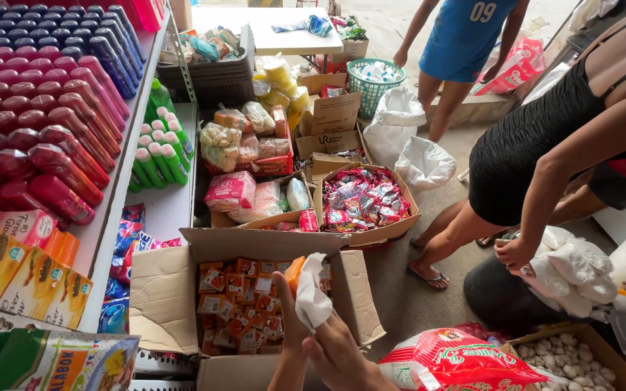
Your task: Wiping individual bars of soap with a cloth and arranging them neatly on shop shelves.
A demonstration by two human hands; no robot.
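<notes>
Low at frame bottom: left hand (293,313) pinching crumpled white cloth (311,297), long axis upright. Right hand (338,355) just beside, below, grip unclear. Directly beneath and ahead, open brown cardboard box (161,289) of small orange sachets (237,300).

At 6 o'clock, my left hand (293,318) grips a white cloth (311,297) and an orange packet (294,274); my right hand (342,355) touches it from below. Beneath: open cardboard box (161,289) of small orange packets. At 9 o'clock, shelf (121,181) with red bottles (30,130). At 12 o'clock, box of red sweets (362,197). At 3 o'clock, another person's hand (516,253) on white bags (570,268).
</notes>
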